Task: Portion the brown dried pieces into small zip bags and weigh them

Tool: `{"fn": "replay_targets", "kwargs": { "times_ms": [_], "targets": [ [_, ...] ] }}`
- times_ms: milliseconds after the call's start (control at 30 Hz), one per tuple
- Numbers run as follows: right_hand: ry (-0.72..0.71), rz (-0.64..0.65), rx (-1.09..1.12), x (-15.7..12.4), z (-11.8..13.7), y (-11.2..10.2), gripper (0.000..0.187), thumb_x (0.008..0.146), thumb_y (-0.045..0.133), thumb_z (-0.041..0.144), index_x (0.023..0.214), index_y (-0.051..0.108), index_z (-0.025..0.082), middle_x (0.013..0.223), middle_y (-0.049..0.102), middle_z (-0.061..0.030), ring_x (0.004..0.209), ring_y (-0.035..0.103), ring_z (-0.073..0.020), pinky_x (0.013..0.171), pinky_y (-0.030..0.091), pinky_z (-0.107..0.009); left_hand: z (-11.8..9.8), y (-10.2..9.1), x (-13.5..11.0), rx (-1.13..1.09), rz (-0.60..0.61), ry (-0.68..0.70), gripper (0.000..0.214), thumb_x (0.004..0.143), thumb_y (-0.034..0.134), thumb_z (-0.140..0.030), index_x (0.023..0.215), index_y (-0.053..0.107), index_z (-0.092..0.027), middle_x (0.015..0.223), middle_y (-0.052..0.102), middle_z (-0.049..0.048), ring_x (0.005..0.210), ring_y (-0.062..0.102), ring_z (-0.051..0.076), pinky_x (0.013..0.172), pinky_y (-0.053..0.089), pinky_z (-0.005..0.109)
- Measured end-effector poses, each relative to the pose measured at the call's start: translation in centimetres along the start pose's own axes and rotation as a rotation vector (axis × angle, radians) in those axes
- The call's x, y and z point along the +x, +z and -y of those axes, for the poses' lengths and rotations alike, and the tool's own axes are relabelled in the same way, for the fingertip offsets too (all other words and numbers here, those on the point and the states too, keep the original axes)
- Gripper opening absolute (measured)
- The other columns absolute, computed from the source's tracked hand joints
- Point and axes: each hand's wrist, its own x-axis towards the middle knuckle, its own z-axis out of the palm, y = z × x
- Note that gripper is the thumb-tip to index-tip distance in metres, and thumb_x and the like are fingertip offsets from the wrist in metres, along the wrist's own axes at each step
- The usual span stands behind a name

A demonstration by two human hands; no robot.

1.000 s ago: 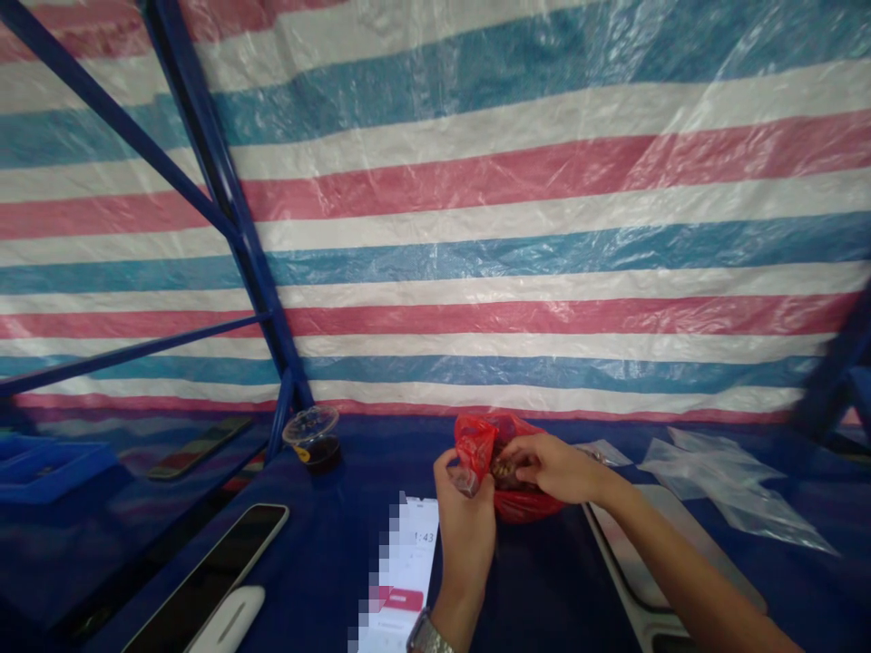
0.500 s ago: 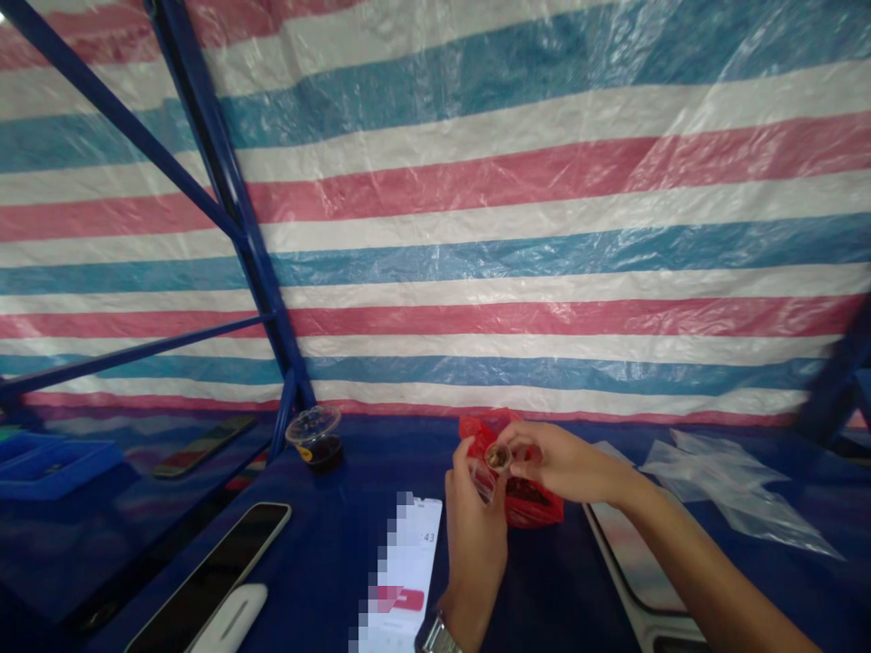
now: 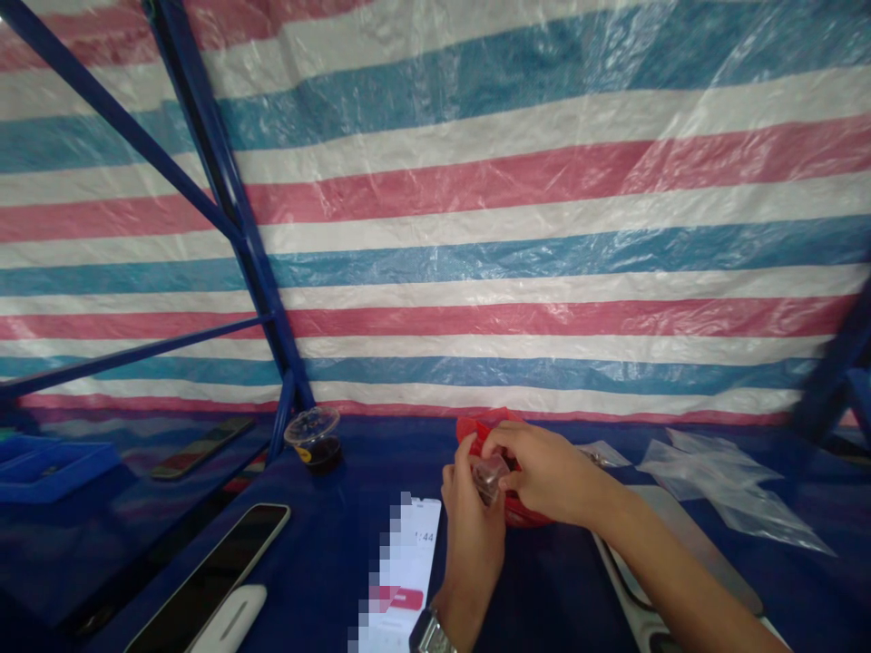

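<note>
My left hand [image 3: 471,521] and my right hand [image 3: 541,472] meet over the blue table, both pinching a small clear plastic bag [image 3: 488,475] between their fingertips. Right behind them lies a red plastic bag [image 3: 476,426], mostly hidden by my right hand. What the small clear bag holds cannot be made out. A watch sits on my left wrist [image 3: 430,635].
A lit phone [image 3: 401,580] lies near my left forearm. A dark phone [image 3: 210,576] and a white device [image 3: 228,624] lie front left. A lidded clear cup [image 3: 314,437] with dark contents stands back left. Clear plastic bags [image 3: 728,481] lie right. A grey tray [image 3: 680,544] sits under my right arm.
My right hand came out of the red bag with small brown pieces, brought them to the small clear bag in my left hand, and now both hands close over that bag.
</note>
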Motion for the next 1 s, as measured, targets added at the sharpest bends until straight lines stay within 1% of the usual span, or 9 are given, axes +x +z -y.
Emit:
{"fn": "replay_targets", "kwargs": {
  "times_ms": [200, 400, 533, 600, 667, 767, 867, 933, 1000],
  "targets": [
    [0.058, -0.016, 0.026, 0.1, -0.4, 0.0, 0.023, 0.076, 0.072, 0.005, 0.091, 0.074, 0.023, 0.096, 0.079, -0.0012, 0.086, 0.070, -0.0194, 0.074, 0.044, -0.028, 0.1, 0.1, 0.0, -0.037, -0.011, -0.004, 0.065, 0.087, 0.065, -0.008, 0.148, 0.053, -0.028, 0.109, 0.061, 0.0070, 0.103, 0.062, 0.027, 0.094, 0.051, 0.040],
    [0.037, 0.042, 0.260, 0.3, -2.0, 0.5, 0.022, 0.081, 0.066, 0.007, 0.097, 0.073, 0.022, 0.094, 0.080, -0.0016, 0.087, 0.074, -0.0191, 0.078, 0.051, -0.029, 0.1, 0.0, 0.2, -0.053, -0.018, -0.032, 0.053, 0.090, 0.065, -0.012, 0.141, 0.058, -0.026, 0.108, 0.060, 0.0070, 0.102, 0.063, 0.026, 0.095, 0.051, 0.039],
    [0.066, 0.070, 0.369, 0.3, -3.4, -0.2, 0.020, 0.084, 0.060, 0.007, 0.098, 0.069, 0.019, 0.095, 0.079, -0.0036, 0.088, 0.074, -0.0190, 0.077, 0.055, -0.029, -0.1, -0.1, 0.4, -0.019, -0.032, -0.020, 0.055, 0.092, 0.065, -0.015, 0.145, 0.055, -0.026, 0.105, 0.059, 0.0059, 0.097, 0.061, 0.025, 0.093, 0.051, 0.039],
    [0.128, 0.083, 0.245, 0.1, -3.9, -0.7, 0.019, 0.088, 0.059, 0.009, 0.101, 0.068, 0.020, 0.099, 0.080, -0.0040, 0.090, 0.075, -0.0186, 0.079, 0.056, -0.028, -0.2, -0.1, 0.4, -0.017, -0.037, -0.017, 0.057, 0.091, 0.064, -0.012, 0.145, 0.055, -0.027, 0.106, 0.058, 0.0061, 0.097, 0.061, 0.025, 0.094, 0.051, 0.039],
    [0.200, 0.109, 0.052, -0.1, -4.3, -0.8, 0.019, 0.090, 0.062, 0.011, 0.105, 0.069, 0.020, 0.104, 0.081, -0.0047, 0.095, 0.076, -0.0201, 0.083, 0.056, -0.030, -0.2, 0.0, 0.3, -0.018, -0.037, -0.014, 0.058, 0.089, 0.063, -0.009, 0.144, 0.056, -0.027, 0.108, 0.059, 0.0063, 0.099, 0.061, 0.025, 0.096, 0.050, 0.039],
    [0.287, 0.112, -0.148, -0.4, -4.5, 0.1, 0.018, 0.085, 0.070, 0.011, 0.100, 0.073, 0.020, 0.104, 0.082, -0.0091, 0.100, 0.077, -0.0295, 0.086, 0.055, -0.037, -0.2, 0.1, 0.2, -0.017, -0.052, -0.013, 0.060, 0.088, 0.064, -0.008, 0.144, 0.056, -0.027, 0.107, 0.060, 0.0058, 0.101, 0.062, 0.025, 0.097, 0.050, 0.038],
    [0.321, 0.078, -0.232, -0.3, -4.5, 1.4, 0.018, 0.083, 0.072, 0.012, 0.100, 0.075, 0.018, 0.106, 0.081, -0.0155, 0.107, 0.076, -0.0374, 0.089, 0.053, -0.043, -0.2, 0.2, 0.1, -0.026, -0.071, -0.011, 0.062, 0.089, 0.064, -0.012, 0.148, 0.054, -0.028, 0.109, 0.060, 0.0057, 0.101, 0.063, 0.024, 0.097, 0.050, 0.038],
    [0.299, 0.065, -0.247, 0.0, -4.5, 1.8, 0.019, 0.085, 0.074, 0.016, 0.103, 0.075, 0.018, 0.111, 0.080, -0.0162, 0.112, 0.074, -0.0373, 0.092, 0.052, -0.043, -0.3, 0.2, 0.1, -0.032, -0.080, 0.007, 0.060, 0.091, 0.064, -0.015, 0.149, 0.053, -0.027, 0.110, 0.059, 0.0059, 0.100, 0.063, 0.024, 0.096, 0.051, 0.037],
    [0.258, 0.060, -0.237, 0.1, -4.4, 1.5, 0.022, 0.087, 0.075, 0.022, 0.109, 0.074, 0.019, 0.118, 0.078, -0.0139, 0.115, 0.073, -0.0340, 0.095, 0.051, -0.040, -0.6, 0.0, 0.1, -0.038, -0.084, 0.033, 0.056, 0.094, 0.063, -0.018, 0.148, 0.052, -0.027, 0.110, 0.059, 0.0061, 0.099, 0.062, 0.024, 0.095, 0.051, 0.037]
  ]
}}
